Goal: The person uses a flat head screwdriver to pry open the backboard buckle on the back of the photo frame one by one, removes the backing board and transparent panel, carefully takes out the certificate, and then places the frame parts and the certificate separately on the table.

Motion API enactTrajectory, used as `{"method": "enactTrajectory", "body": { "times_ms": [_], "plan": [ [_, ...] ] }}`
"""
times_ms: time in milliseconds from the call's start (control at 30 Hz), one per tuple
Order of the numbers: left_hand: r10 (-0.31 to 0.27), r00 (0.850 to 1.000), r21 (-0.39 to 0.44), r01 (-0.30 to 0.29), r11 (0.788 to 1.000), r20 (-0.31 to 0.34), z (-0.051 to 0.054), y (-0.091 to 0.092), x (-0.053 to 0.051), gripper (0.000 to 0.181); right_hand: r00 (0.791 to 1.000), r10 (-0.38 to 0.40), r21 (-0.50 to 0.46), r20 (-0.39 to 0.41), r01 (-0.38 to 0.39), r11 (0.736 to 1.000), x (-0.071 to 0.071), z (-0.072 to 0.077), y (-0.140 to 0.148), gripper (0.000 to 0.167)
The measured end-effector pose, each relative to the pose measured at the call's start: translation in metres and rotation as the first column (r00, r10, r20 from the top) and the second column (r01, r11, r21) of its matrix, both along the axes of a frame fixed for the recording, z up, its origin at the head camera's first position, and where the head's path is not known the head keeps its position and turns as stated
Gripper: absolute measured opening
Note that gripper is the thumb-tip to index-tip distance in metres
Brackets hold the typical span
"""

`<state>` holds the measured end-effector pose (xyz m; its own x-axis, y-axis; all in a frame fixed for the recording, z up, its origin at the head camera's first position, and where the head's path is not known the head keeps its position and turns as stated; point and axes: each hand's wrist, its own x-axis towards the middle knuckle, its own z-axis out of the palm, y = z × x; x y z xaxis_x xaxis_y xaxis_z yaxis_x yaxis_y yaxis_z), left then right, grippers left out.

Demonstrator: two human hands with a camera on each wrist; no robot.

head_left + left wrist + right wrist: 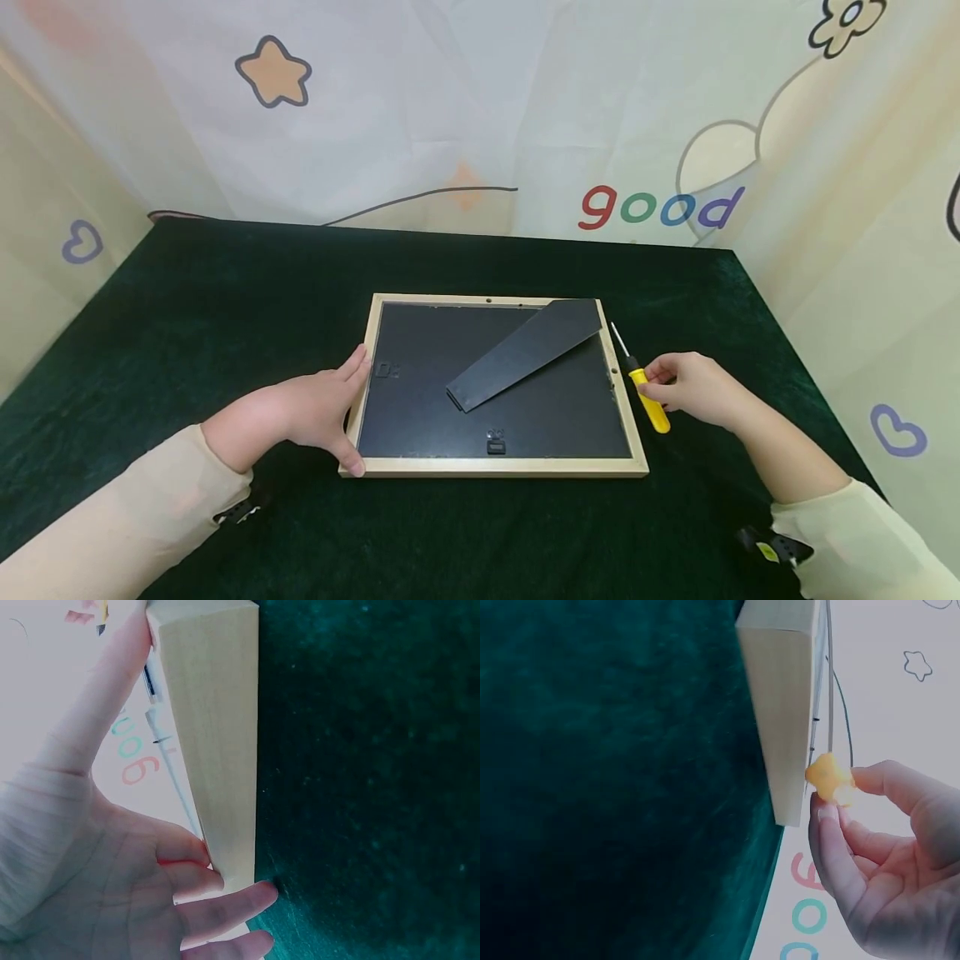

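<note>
A picture frame with a pale wooden border lies back side up on dark green cloth. Its backing board is black, and a black easel stand slants across it toward the upper right corner. My left hand rests against the frame's left edge, thumb at the lower left corner and fingers spread along the side. Beside the right edge, my right hand pinches the yellow handle of a screwdriver between thumb and fingers. The screwdriver's thin metal shaft points away from me, near the upper right corner.
Dark green velvety cloth covers the table. Behind it hangs a pale curtain printed with a star, hearts and the word "good". Small metal tabs and a hanger sit on the frame's back.
</note>
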<state>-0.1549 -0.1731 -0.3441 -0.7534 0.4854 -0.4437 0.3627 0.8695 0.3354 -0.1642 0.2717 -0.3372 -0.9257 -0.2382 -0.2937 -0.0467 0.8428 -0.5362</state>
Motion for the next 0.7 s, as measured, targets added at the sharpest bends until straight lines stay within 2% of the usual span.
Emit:
{"method": "enactTrajectory", "body": {
  "times_ms": [300, 700],
  "plan": [
    [-0.001, 1.000, 0.011, 0.000, 1.000, 0.009, 0.000, 0.000, -0.001, 0.140, 0.995, -0.033, -0.039, 0.093, 0.037, 0.999, 0.010, -0.009, 0.016, 0.029],
    [0.008, 1.000, 0.019, -0.008, 1.000, 0.013, 0.000, 0.000, 0.001, 0.140, 0.989, -0.058, -0.036, 0.138, 0.064, 0.997, 0.021, -0.019, 0.028, 0.028]
  ]
}}
